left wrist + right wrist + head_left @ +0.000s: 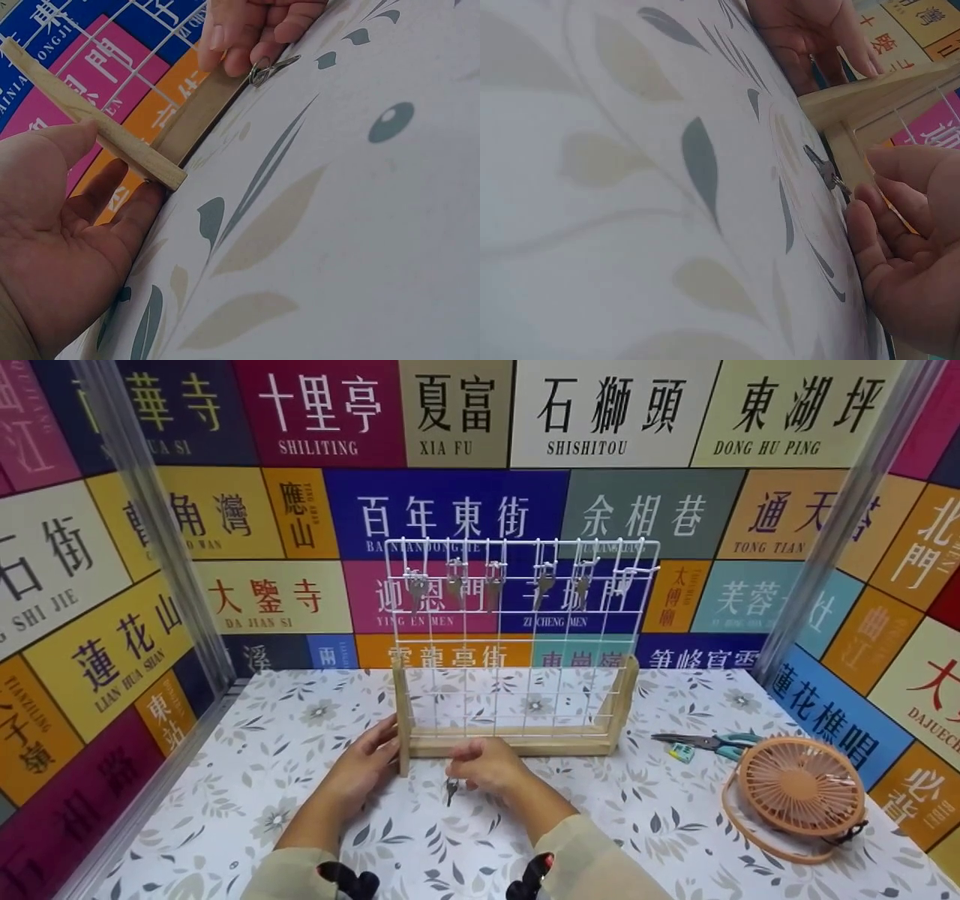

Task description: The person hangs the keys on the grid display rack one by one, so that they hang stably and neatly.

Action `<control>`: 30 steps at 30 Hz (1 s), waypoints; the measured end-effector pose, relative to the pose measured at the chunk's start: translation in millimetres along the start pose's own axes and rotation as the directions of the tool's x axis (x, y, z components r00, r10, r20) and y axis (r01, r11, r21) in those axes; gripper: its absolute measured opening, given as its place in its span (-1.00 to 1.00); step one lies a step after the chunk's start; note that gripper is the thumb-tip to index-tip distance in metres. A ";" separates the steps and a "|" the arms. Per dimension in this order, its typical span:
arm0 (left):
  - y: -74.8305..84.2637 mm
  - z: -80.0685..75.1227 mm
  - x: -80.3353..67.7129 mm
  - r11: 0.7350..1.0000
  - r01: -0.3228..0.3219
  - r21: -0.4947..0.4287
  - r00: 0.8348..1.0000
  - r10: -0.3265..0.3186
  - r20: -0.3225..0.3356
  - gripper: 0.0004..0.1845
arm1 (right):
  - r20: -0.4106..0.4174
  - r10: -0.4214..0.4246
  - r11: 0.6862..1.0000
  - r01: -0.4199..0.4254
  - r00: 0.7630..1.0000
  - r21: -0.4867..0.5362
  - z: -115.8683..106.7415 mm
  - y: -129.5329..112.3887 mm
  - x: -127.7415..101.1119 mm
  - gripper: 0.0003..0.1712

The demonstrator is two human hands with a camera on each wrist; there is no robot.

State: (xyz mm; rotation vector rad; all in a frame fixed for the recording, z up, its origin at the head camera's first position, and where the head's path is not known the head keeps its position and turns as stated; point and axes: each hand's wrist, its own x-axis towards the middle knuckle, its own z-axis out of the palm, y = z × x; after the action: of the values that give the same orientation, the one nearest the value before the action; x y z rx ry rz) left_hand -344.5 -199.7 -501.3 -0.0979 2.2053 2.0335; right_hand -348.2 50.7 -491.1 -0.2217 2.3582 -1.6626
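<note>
On the floral table (675,840) stands a wooden-framed white wire rack (517,660), upright, its base running left to right just beyond your hands, with a row of keys (495,585) hanging high on the grid. Your left hand (367,761) rests with relaxed, straight fingers against the rack's near left post (97,127), thumb over the wood and fingers beside its foot, so it steadies the frame without curling round it. Your right hand (487,765) sits just right of it, in front of the base bar, and its grip is pinched on a small key (451,790). The key lies at the near left of that hand, hanging from the fingertips (866,202) with its tip down on or just above the table; I cannot tell which. Its long axis points back toward you, away from the rack. It looks like a dull grey metal key (821,171) on a thin wire ring (262,71), slim and flat.
</note>
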 end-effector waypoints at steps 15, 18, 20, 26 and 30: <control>-1.4 0.5 -0.6 0.998 -0.060 -0.032 0.997 0.061 0.039 -0.40 | 0.024 -0.104 0.967 0.107 0.994 -0.232 4.0 0.4 1.0 -0.74; -1.5 1.1 -0.7 0.998 -0.061 -0.034 0.998 0.062 0.033 -0.39 | 0.017 -0.098 0.969 0.099 0.995 -0.227 4.0 -0.4 -0.5 -0.80; -1.4 1.4 -1.2 0.998 -0.053 -0.025 0.998 0.054 0.026 -0.40 | 0.021 -0.089 0.973 0.092 0.996 -0.211 1.4 -0.4 -2.1 -0.83; -0.8 1.0 -2.0 0.999 -0.035 -0.010 0.999 0.035 0.016 -0.42 | 0.032 -0.132 0.979 0.135 0.991 -0.153 -21.3 -7.4 -12.1 -0.78; 0.4 0.2 -2.4 1.000 -0.019 0.000 1.000 0.019 0.013 -0.44 | -0.003 -0.192 0.973 0.190 0.981 -0.132 -46.1 -22.4 -26.8 -0.76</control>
State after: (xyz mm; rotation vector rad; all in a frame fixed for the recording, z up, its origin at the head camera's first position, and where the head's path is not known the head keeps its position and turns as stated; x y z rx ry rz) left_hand -342.3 -199.7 -500.5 -0.0645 2.2067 2.0383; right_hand -336.2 91.9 -452.3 -0.4754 2.5308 -1.5947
